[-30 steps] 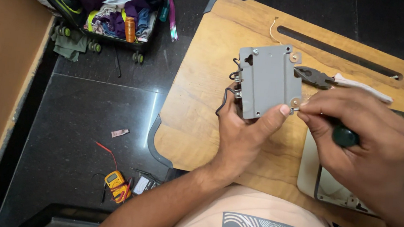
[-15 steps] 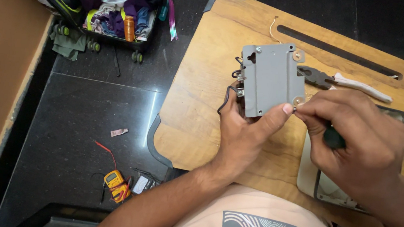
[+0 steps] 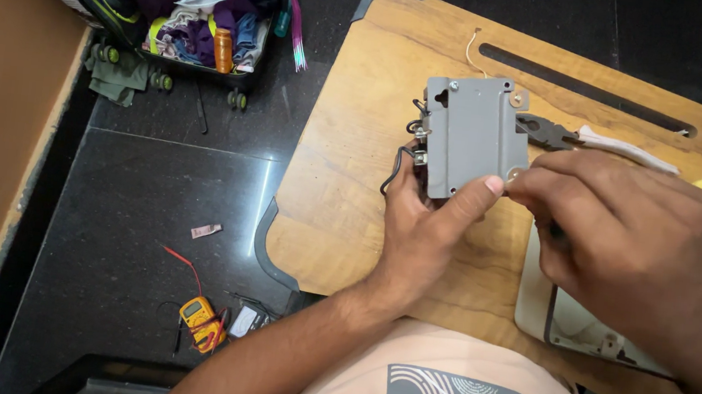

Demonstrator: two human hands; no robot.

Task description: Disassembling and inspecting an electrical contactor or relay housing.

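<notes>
Two hands: both are working at one grey box over a wooden board.
Floor, far left: a yellow meter with red leads is lying on the dark tiles, below a cart of clothes.
Left hand: it is reaching up from the lap, palm cupping the box's lower edge, thumb pressing across the grey face near the lower right corner; fingers are closed around the box from behind.
Box: it is being held upright just above the board, black wires hanging at its left side.
Right hand: it is coming in from the right, knuckles up, fingertips pinched together at the box's right edge, touching the left thumb; what they are pinching cannot be told.
Pliers: they are lying on the board just right of the box, behind the right hand.
Change: the green tool handle seen under the right hand a second ago is now hidden, and that hand is sitting closer over the box corner; the left grip is staying the same.
</notes>
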